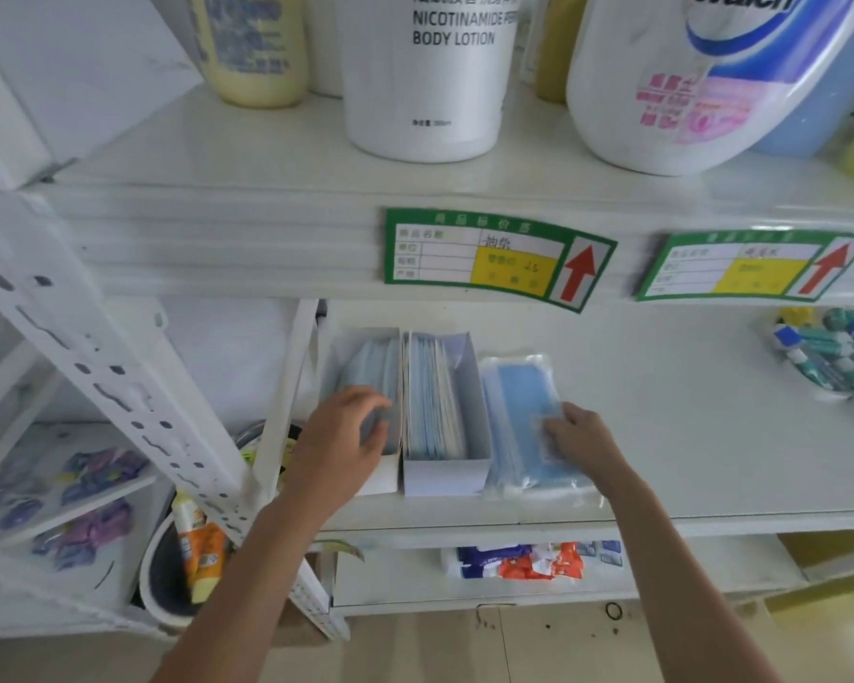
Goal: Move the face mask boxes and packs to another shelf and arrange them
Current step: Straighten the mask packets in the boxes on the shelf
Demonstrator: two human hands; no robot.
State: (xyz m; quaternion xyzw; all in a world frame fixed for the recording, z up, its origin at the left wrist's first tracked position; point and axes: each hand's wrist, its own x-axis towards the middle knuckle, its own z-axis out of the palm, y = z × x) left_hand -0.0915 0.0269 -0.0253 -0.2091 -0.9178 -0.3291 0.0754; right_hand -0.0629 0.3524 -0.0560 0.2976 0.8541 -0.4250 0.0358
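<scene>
Presently, middle shelf [661, 436], white, carries the mask stock at its left end. Count: 2 open white boxes, 1 clear plastic pack.

Left box [366, 377]: blue masks standing on edge inside. Left hand [341, 436] is at its front end, fingers [373, 394] curled over the masks and the box's near wall; gripping, though how firmly cannot be told.

Right box [444, 465]: touching the left box along one side, filled with blue-and-white masks on edge, its far flap standing up. No hand on it.

Mask pack [518, 386]: lies flat just beside the right box, parallel to it, blue masks visible through the film. Right hand [583, 436] rests on its near right part, fingers bent and pressing on the top of the pack; thumb hidden, so a true pinch cannot be confirmed.

Same shelf, far right: 1 heap of small tubes [829, 352] with blue and green caps, well apart from the masks; number not countable.

Upper shelf: 1 white body lotion bottle [430, 76], 1 yellowish bottle [252, 46] to its left, 1 large white bottle with blue and pink label [686, 81] to its right. Shelf edge carries 2 green price tags [494, 258] with red arrows.

Lower shelf: several orange and blue packets [533, 561]. Left of the rack: 1 bucket [164, 584] holding tubes.
</scene>
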